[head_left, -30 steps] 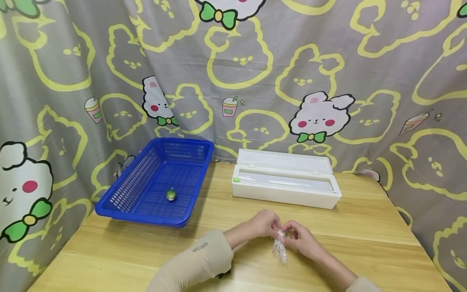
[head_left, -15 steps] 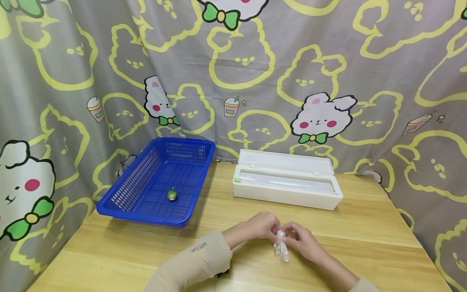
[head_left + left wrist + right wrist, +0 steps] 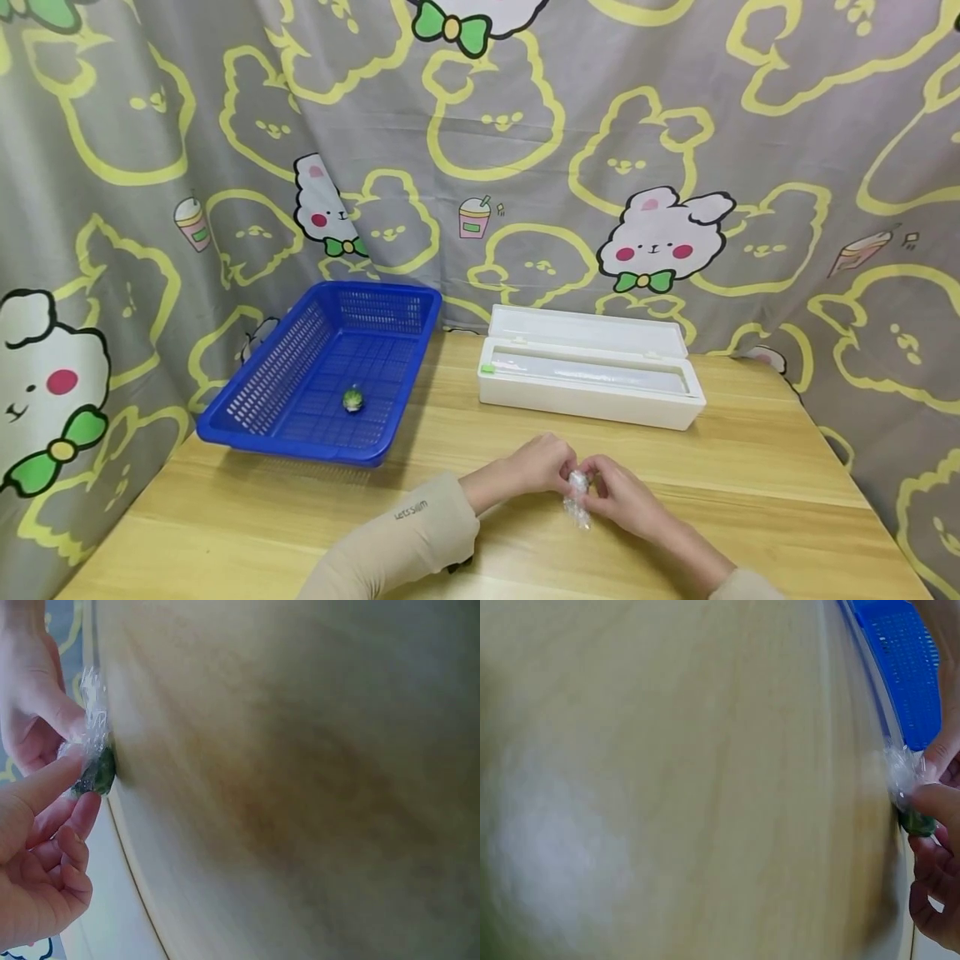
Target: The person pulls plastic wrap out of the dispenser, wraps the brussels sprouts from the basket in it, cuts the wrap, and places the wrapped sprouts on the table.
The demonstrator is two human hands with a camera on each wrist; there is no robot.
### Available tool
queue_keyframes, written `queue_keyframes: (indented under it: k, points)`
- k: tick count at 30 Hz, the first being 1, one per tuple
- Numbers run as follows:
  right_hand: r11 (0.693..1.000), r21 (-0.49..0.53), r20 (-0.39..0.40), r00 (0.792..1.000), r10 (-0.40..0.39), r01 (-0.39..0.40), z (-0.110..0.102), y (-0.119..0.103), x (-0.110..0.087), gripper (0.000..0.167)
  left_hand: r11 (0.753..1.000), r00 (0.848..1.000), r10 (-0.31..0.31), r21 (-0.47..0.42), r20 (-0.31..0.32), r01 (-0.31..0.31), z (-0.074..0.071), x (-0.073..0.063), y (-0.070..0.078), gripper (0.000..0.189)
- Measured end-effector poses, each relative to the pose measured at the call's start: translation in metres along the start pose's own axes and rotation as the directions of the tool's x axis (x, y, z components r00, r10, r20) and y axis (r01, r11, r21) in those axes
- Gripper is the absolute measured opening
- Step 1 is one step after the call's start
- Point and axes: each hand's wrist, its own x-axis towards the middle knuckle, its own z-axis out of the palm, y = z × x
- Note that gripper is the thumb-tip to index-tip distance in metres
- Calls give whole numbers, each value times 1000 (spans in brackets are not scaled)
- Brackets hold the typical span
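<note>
Both hands meet over the table, in front of the white box. Between them is a small round green vegetable [image 3: 102, 772], perhaps a Brussels sprout, wrapped in clear cling film [image 3: 577, 507]. My left hand [image 3: 546, 463] pinches it from the left with thumb and fingers. From the other side my right hand [image 3: 624, 498] pinches the film, its thumb on the gathered part. A crumpled tail of film sticks out towards me. In the right wrist view the green underside [image 3: 916, 823] shows below the film. Fingers hide much of the vegetable.
At the left stands a blue plastic basket [image 3: 318, 454] with one small green vegetable [image 3: 352, 400] inside. A white cling film box [image 3: 585, 404], lid raised, a roll inside and a green slider [image 3: 487, 368] at its left end, stands behind the hands. A patterned curtain [image 3: 525, 150] surrounds the wooden table [image 3: 225, 533].
The hanging tail of film has become shorter and more bunched against the vegetable. Both hands stay in nearly the same place, with small finger movements. Basket and box have not moved.
</note>
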Motion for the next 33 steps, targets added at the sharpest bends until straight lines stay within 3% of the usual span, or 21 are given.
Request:
queue_keyframes:
  k: [4, 7, 10, 14, 17, 23, 25, 28, 33]
  points:
    - [998, -56, -32, 999, 8, -9, 3, 0, -1, 33, 1000, 1000, 12, -7, -29, -12, 0, 0, 1, 17]
    - [998, 40, 1, 998, 57, -57, 0, 2, -2, 40, 1000, 999, 14, -13, -51, -15, 2, 0, 2, 18]
    - [978, 160, 58, 991, 125, -132, -4, 3, -3, 51, 1000, 999, 1, -19, -55, -2, 5, -2, 3, 20]
    - [957, 220, 101, 980, 170, -189, -6, 2, -3, 48, 999, 999, -31, -31, -40, 30, 5, -3, 5, 25]
    - [959, 221, 66, 984, 165, -176, -6, 0, -2, 38, 995, 998, -61, -83, -25, 59, 2, -3, 5, 38]
    - [972, 189, -130, 978, 166, -140, -8, -8, 3, 34, 964, 989, -135, -238, -54, 119, -6, -4, 1, 64]
    - [981, 156, -194, 970, 144, -114, -8, -9, 5, 35, 957, 989, -136, -267, -63, 115, -8, -4, 0, 69]
    - [996, 89, -260, 964, 51, -29, -7, -10, 7, 37, 934, 988, -148, -334, -39, 127, -8, -4, -2, 76]
    - [989, -25, -308, 941, -144, 144, -4, -10, 9, 39, 840, 977, -212, -507, 25, 195, -9, -4, -5, 73]
